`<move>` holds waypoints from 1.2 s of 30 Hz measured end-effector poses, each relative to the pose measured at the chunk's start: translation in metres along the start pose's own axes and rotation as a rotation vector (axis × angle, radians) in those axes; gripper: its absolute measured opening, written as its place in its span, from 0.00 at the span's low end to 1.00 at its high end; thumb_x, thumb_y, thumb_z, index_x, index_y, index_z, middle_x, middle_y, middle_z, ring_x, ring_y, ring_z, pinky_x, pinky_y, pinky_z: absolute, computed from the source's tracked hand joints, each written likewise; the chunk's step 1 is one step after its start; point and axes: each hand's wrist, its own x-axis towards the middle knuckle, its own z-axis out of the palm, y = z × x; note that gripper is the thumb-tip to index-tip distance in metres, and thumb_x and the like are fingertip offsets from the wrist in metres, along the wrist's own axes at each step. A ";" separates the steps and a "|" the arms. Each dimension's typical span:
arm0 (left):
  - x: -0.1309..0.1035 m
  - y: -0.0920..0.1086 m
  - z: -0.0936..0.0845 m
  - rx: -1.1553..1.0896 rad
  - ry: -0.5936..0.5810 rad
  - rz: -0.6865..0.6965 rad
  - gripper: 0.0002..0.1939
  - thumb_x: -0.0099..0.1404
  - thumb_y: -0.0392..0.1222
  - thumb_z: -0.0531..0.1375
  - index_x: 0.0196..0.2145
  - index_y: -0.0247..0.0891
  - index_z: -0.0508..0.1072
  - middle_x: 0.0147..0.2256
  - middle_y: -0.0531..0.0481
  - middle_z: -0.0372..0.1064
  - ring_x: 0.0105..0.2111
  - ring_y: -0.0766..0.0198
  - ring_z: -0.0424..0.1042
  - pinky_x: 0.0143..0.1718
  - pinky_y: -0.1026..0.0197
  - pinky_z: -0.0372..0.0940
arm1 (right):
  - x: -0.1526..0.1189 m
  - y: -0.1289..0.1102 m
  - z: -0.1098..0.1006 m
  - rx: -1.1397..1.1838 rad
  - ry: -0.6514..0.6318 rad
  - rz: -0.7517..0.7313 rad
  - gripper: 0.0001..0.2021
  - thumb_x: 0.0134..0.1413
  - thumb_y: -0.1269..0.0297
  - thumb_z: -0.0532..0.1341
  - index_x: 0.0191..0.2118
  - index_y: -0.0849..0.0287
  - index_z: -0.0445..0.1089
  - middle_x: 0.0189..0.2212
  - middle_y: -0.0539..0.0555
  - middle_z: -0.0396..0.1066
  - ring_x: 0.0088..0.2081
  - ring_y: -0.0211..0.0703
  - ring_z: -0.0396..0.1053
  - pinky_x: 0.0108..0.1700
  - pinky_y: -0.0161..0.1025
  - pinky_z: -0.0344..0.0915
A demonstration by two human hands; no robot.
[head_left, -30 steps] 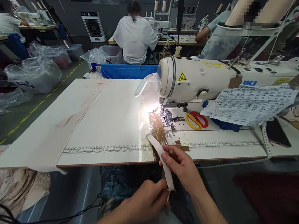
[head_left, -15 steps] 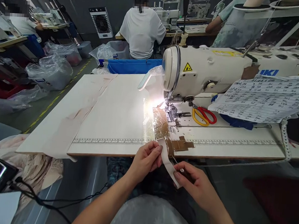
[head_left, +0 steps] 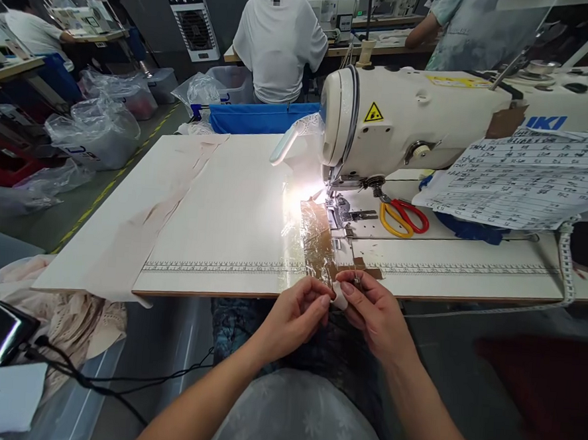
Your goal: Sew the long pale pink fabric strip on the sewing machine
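In the head view, my hands meet at the table's front edge, below the needle area of the sewing machine (head_left: 404, 120). A short pale fabric strip (head_left: 339, 302) is bunched between them, mostly covered by fingers. My left hand (head_left: 298, 316) pinches the strip's left end between thumb and fingertips. My right hand (head_left: 380, 318) is closed on a thin metal tool (head_left: 356, 278), which points up past the fingertips; its kind is not clear. The right fingers also touch the strip. Brown tape (head_left: 317, 238) under clear film lies just beyond my hands.
Red-and-yellow scissors (head_left: 404, 218) lie beside the machine. A handwritten sheet (head_left: 530, 181) and a tape measure (head_left: 565, 263) are at right. Pale fabric (head_left: 138, 237) drapes over the table's left side. Black cables (head_left: 89, 380) hang lower left. Co-workers sit beyond.
My right hand has moved up and left to meet the left hand. The strip, stretched out between them before, is now gathered and mostly hidden. The view has tilted slightly down.
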 end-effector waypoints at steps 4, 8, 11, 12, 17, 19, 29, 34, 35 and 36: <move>0.002 -0.002 -0.003 -0.072 -0.022 0.021 0.22 0.65 0.61 0.57 0.37 0.37 0.62 0.23 0.59 0.62 0.13 0.78 0.54 0.13 0.72 0.46 | -0.002 0.000 0.001 0.038 -0.033 0.020 0.22 0.42 0.46 0.69 0.35 0.57 0.67 0.17 0.40 0.55 0.16 0.26 0.42 0.18 0.31 0.38; 0.003 -0.003 -0.003 -0.083 -0.032 0.018 0.21 0.65 0.59 0.57 0.36 0.37 0.61 0.22 0.59 0.62 0.12 0.78 0.54 0.13 0.72 0.46 | -0.001 -0.001 0.004 0.019 -0.034 0.033 0.21 0.41 0.47 0.70 0.35 0.57 0.67 0.17 0.40 0.55 0.16 0.26 0.43 0.18 0.31 0.39; 0.003 -0.004 -0.005 -0.081 -0.025 0.011 0.21 0.65 0.59 0.57 0.36 0.37 0.62 0.22 0.59 0.63 0.12 0.78 0.53 0.12 0.72 0.45 | 0.000 0.001 0.005 -0.016 -0.041 0.038 0.21 0.42 0.46 0.69 0.35 0.56 0.67 0.16 0.39 0.53 0.16 0.27 0.42 0.18 0.31 0.39; 0.004 -0.005 -0.006 -0.078 -0.022 0.008 0.21 0.65 0.59 0.57 0.36 0.37 0.61 0.21 0.59 0.63 0.12 0.78 0.53 0.12 0.72 0.45 | 0.000 0.001 0.005 -0.030 -0.045 0.037 0.21 0.42 0.46 0.69 0.35 0.56 0.67 0.16 0.39 0.53 0.16 0.27 0.42 0.18 0.31 0.39; 0.004 -0.007 -0.011 -0.045 -0.037 -0.029 0.22 0.64 0.62 0.57 0.35 0.38 0.60 0.21 0.59 0.64 0.11 0.77 0.53 0.12 0.71 0.46 | -0.001 0.003 0.003 -0.181 -0.034 -0.032 0.19 0.46 0.46 0.66 0.35 0.56 0.67 0.18 0.42 0.57 0.18 0.30 0.49 0.19 0.32 0.47; 0.005 -0.005 -0.013 -0.017 -0.065 -0.042 0.23 0.63 0.62 0.57 0.34 0.38 0.60 0.22 0.57 0.65 0.12 0.77 0.54 0.13 0.71 0.47 | -0.002 0.004 0.001 -0.309 0.000 -0.136 0.16 0.50 0.48 0.64 0.36 0.56 0.68 0.23 0.46 0.63 0.21 0.34 0.57 0.22 0.33 0.55; 0.017 0.009 -0.009 0.244 -0.036 0.129 0.15 0.67 0.51 0.55 0.31 0.36 0.67 0.23 0.55 0.59 0.21 0.70 0.57 0.23 0.67 0.53 | -0.019 -0.001 -0.004 -0.692 0.135 -0.458 0.04 0.55 0.62 0.62 0.35 0.52 0.65 0.32 0.51 0.70 0.29 0.39 0.69 0.29 0.35 0.68; 0.019 0.014 -0.008 0.500 -0.048 0.305 0.10 0.69 0.41 0.52 0.30 0.37 0.67 0.29 0.50 0.65 0.30 0.65 0.63 0.32 0.64 0.58 | -0.020 -0.002 -0.008 -0.815 0.185 -0.573 0.01 0.58 0.64 0.58 0.36 0.52 0.66 0.31 0.51 0.71 0.29 0.41 0.70 0.30 0.36 0.67; 0.019 0.015 -0.007 0.528 -0.060 0.327 0.10 0.69 0.40 0.51 0.31 0.37 0.67 0.30 0.49 0.65 0.31 0.65 0.64 0.33 0.63 0.59 | -0.019 -0.002 -0.009 -0.838 0.194 -0.595 0.02 0.59 0.65 0.57 0.36 0.52 0.66 0.30 0.50 0.71 0.29 0.40 0.69 0.30 0.36 0.66; 0.020 0.016 -0.007 0.532 -0.078 0.332 0.10 0.69 0.40 0.51 0.31 0.37 0.66 0.31 0.49 0.65 0.32 0.64 0.64 0.34 0.63 0.59 | -0.019 -0.001 -0.009 -0.862 0.208 -0.622 0.02 0.60 0.66 0.57 0.36 0.52 0.66 0.30 0.50 0.71 0.29 0.40 0.69 0.30 0.35 0.65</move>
